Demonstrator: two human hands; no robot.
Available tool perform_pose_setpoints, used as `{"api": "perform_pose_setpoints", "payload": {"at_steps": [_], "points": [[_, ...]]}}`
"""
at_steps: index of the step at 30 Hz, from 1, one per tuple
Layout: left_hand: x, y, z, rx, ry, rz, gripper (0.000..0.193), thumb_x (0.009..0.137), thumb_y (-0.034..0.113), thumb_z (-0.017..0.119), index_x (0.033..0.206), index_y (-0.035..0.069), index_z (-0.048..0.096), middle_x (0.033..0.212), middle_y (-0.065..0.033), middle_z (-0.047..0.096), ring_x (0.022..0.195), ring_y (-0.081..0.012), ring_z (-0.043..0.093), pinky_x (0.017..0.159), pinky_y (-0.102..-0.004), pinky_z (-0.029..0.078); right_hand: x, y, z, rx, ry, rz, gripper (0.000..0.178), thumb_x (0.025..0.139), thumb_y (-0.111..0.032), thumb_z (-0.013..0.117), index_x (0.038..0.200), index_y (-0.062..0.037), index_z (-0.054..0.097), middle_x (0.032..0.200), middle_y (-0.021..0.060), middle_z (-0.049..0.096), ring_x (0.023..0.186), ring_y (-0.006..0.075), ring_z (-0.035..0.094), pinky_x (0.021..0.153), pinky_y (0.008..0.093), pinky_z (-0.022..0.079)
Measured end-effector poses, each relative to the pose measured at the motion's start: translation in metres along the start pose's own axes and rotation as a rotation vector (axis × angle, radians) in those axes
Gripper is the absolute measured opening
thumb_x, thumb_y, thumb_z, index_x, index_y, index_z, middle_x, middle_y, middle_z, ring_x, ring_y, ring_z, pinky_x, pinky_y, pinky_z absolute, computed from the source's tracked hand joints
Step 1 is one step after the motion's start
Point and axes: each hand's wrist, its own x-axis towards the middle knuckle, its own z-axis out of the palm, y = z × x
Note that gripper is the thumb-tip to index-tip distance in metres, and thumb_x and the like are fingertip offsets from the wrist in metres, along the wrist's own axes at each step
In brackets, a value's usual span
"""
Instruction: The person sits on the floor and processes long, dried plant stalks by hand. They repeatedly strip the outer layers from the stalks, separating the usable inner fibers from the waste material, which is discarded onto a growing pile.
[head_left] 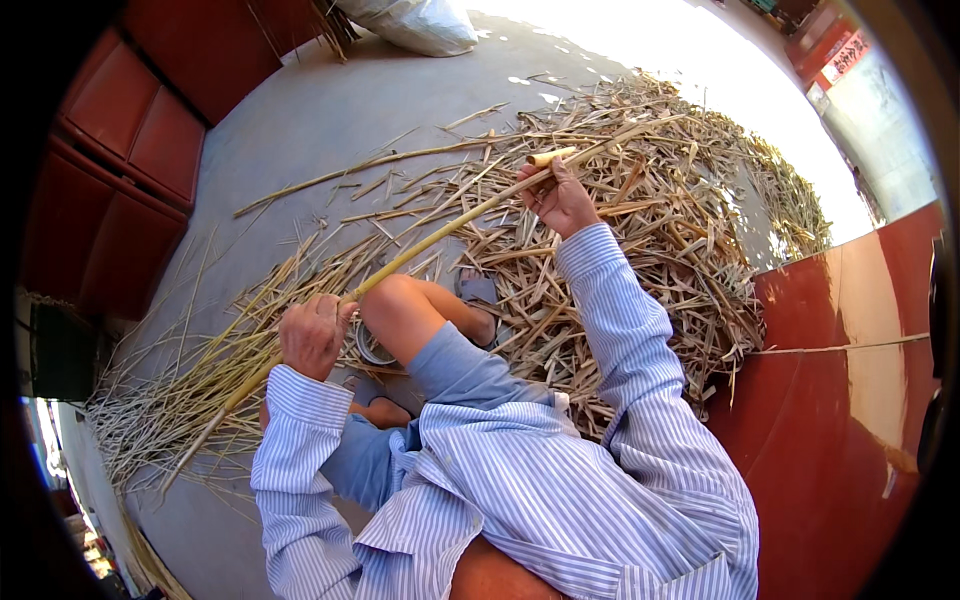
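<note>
Stalk [440, 235], just one, slants up from lower left to upper right past a bare knee [395, 305], held by two hands. The left hand [315, 335] is low and nearer the body, its back showing, fingers curled round the stalk. The right hand [562, 200] reaches farther forward, arm extended, pinching the stalk's farther part between thumb and fingers. One short yellow piece [551, 157] shows by the right fingertips; I cannot tell whether it is attached. On the floor [255, 130] lie one heap of husks [650, 240], one long loose stick [380, 159], one spread of thin stems [170, 400] and one white sack [430, 25].
</note>
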Motion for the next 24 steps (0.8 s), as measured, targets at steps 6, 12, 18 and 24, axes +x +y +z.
{"api": "perform_pose_setpoints", "payload": {"at_steps": [6,12,18,24], "points": [[-0.007,-0.030,0.040,0.003,0.004,-0.056,0.036,0.095,0.039,0.052,0.077,0.008,0.056,0.072,-0.0117,0.058,0.064,-0.0327,0.057,0.059,-0.0450,0.043,-0.004,-0.006,0.011,-0.396,0.016,-0.073,0.028,0.099,-0.030,0.054,0.103,-0.0028,0.059,0.094,0.0101,0.070,0.084,0.0180,0.068,0.071,0.0293,0.057],[-0.006,-0.053,0.038,-0.095,-0.005,-0.113,0.040,0.098,0.042,0.047,0.083,0.007,0.060,0.077,-0.0133,0.060,0.068,-0.0365,0.054,0.063,-0.0465,0.041,-0.024,-0.005,0.037,-0.360,-0.175,-0.244,0.020,0.096,-0.021,0.058,0.103,-0.0026,0.057,0.100,0.0147,0.069,0.093,0.0227,0.069,0.080,0.0313,0.058],[-0.016,-0.083,0.041,-0.264,-0.143,-0.188,0.052,0.099,0.051,0.040,0.083,0.006,0.059,0.076,-0.0164,0.060,0.069,-0.0406,0.051,0.065,-0.0481,0.038,-0.048,-0.036,0.059,-0.321,-0.383,-0.461,0.013,0.097,-0.013,0.055,0.103,-0.0018,0.058,0.100,0.0172,0.068,0.095,0.0269,0.068,0.082,0.0343,0.060],[-0.035,-0.121,-0.005,0.004,-0.010,-0.088,0.048,0.100,0.046,0.039,0.083,0.006,0.057,0.075,-0.0127,0.059,0.067,-0.0352,0.052,0.067,-0.0437,0.038,-0.028,-0.160,-0.051,-0.214,0.126,-0.609,0.024,0.098,-0.026,0.054,0.103,-0.0026,0.060,0.096,0.0123,0.069,0.088,0.0225,0.067,0.070,0.0310,0.060]]}}
